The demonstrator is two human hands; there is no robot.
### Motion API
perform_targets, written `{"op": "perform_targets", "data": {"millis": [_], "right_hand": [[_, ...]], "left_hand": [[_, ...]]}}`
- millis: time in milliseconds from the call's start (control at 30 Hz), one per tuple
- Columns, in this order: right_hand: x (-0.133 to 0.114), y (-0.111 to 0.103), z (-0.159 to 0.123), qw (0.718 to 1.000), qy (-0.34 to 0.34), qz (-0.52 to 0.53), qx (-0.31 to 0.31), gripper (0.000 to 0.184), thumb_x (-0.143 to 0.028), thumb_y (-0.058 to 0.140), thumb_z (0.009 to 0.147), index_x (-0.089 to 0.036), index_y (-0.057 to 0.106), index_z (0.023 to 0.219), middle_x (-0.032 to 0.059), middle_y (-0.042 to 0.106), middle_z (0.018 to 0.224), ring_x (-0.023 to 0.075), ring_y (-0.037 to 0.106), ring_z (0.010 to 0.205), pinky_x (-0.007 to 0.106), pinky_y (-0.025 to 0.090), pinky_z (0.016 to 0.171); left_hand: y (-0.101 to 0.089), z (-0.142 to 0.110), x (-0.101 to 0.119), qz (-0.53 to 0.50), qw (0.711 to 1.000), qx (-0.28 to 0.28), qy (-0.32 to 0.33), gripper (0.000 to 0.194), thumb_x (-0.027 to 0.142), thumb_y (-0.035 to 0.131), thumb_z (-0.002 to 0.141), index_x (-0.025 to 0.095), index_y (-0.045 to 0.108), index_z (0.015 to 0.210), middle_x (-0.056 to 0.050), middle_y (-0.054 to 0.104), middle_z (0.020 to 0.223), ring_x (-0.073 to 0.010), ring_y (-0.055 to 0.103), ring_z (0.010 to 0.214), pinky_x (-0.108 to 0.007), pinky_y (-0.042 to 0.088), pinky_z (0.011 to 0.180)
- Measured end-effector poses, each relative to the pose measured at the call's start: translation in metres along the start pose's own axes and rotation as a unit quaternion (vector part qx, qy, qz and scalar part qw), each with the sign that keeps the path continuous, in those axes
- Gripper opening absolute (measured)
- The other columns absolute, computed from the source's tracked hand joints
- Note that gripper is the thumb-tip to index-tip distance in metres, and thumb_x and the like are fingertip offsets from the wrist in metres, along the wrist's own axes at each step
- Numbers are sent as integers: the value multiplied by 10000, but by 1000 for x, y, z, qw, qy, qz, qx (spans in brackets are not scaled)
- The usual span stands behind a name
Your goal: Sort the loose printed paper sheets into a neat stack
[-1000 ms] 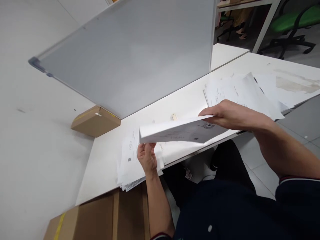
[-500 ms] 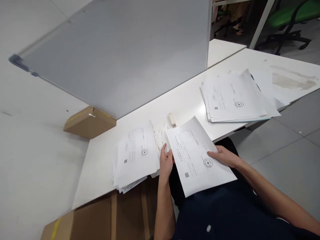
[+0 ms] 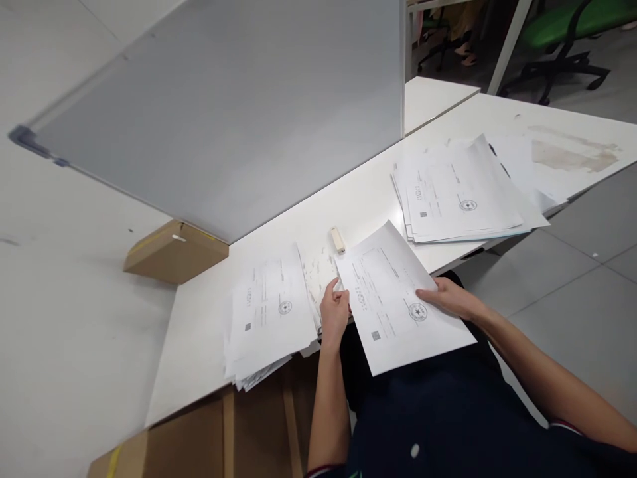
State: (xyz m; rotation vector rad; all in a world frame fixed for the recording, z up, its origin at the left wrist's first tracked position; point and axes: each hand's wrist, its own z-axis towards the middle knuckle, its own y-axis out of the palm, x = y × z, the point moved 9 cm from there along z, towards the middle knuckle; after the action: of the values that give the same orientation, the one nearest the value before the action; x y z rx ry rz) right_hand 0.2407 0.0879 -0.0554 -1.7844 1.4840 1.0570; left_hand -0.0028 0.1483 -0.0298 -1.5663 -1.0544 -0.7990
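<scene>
The right hand is clamped on the printed sheet, its thumb on top beside the round stamp. The left hand, apart from the right, sits at the sheet's left edge; whether it grips there cannot be told. Between the hands, the sheet lies print side up, its long axis slanting from the far end, beyond the left fingertips, back to the body, below the right hand. One paper pile is left of the left hand, another beyond the right.
</scene>
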Motion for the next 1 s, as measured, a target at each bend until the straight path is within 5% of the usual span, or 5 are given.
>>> {"op": "perform_targets", "data": {"millis": [167,433,800,1000], "right_hand": [[-3,-6,4,1000,12,-10,8,302,-397,549,740,-157,622,908,85,701,864,257,664,759,320,534,641],[-2,-6,9,1000,12,7,-12,355,-391,547,748,-144,611,995,85,700,874,252,665,753,315,533,632],[-3,-6,9,1000,26,7,-3,362,-379,543,747,-149,618,1017,80,701,876,244,666,745,305,535,623],[-11,-19,3,999,4,8,35,366,-373,572,735,-133,600,1010,100,695,902,264,661,780,328,543,649]], "left_hand": [[-2,14,4,60,998,20,25,492,401,497,792,227,445,1250,-25,570,787,-98,518,549,-254,448,576],[-6,44,38,195,963,112,152,510,275,430,829,287,346,1332,-58,508,864,-146,477,656,-294,404,654],[3,72,26,270,947,104,141,475,176,423,788,326,481,1235,-13,404,810,-82,377,494,-271,404,615],[0,58,29,218,959,108,145,550,223,406,823,286,293,1358,-74,470,949,-148,489,685,-316,417,689]]}}
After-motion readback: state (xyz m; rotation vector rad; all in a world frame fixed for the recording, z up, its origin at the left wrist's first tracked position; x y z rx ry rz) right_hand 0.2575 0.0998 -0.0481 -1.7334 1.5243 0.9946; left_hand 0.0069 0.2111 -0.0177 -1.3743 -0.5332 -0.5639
